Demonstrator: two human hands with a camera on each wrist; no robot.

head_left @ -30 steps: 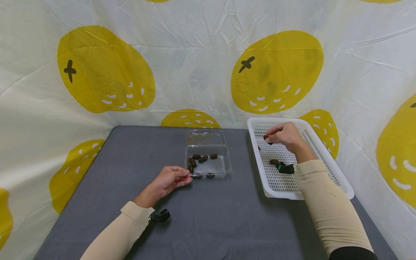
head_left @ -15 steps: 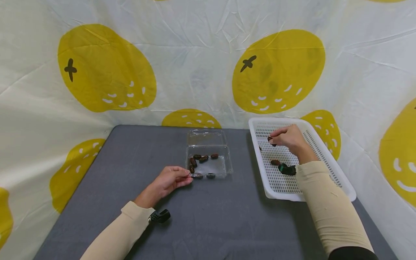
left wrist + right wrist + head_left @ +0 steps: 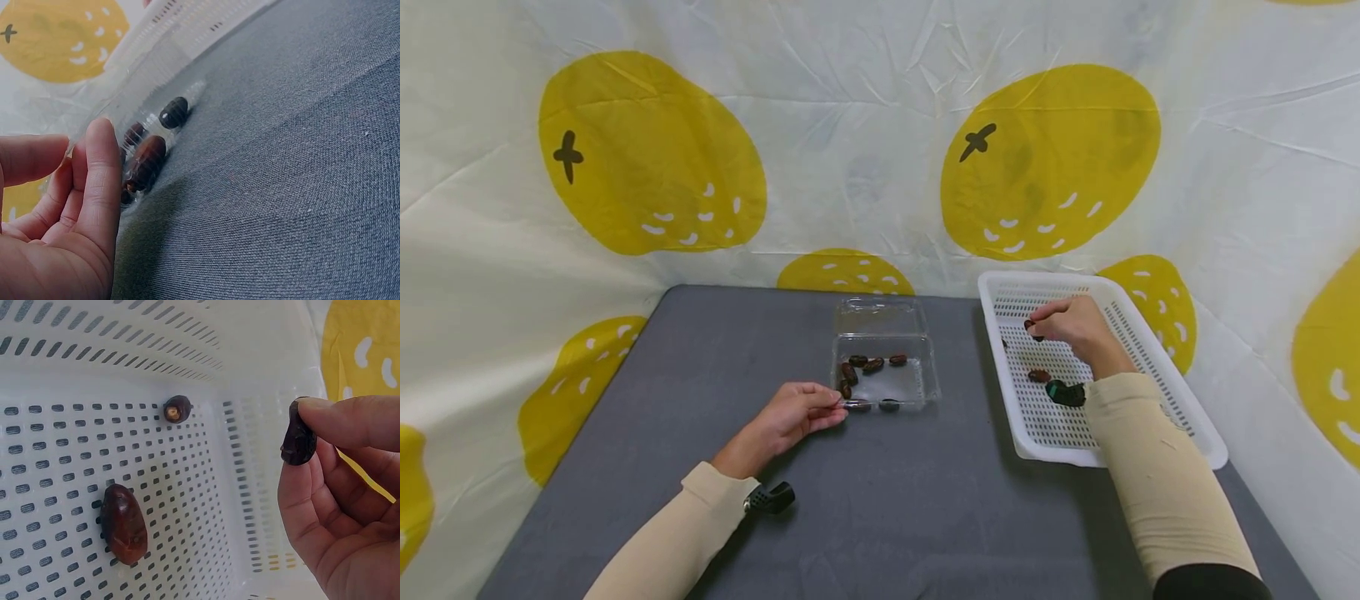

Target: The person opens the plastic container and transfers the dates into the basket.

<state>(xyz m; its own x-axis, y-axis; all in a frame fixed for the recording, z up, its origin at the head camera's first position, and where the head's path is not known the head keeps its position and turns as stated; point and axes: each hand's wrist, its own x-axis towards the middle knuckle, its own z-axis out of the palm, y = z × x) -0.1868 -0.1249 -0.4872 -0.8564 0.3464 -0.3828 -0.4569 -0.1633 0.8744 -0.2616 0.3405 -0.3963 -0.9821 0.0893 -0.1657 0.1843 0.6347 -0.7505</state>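
Observation:
My left hand (image 3: 793,417) pinches the near left corner of a clear plastic clamshell box (image 3: 898,385), whose lid (image 3: 880,318) stands raised at the back. Several dark brown dates lie in the box, mostly along its left and near sides; one date (image 3: 147,164) shows through the plastic in the left wrist view. Over a white slotted basket (image 3: 1017,437), my right hand (image 3: 1075,329) holds a date (image 3: 299,434) between thumb and fingers. Two other dates rest on the basket floor: a reddish-brown date (image 3: 125,525) and a darker date (image 3: 177,409) near the wall.
Both containers stand on a grey cloth-covered table (image 3: 880,508), the basket to the right of the box. A white curtain (image 3: 850,167) with yellow fruit prints hangs behind the table and along its sides. Each wrist wears a small dark camera (image 3: 771,498).
Inside the basket area, my right hand has shifted slightly right and toward me with the date. My left hand stays at the box corner. The head view has turned a little left.

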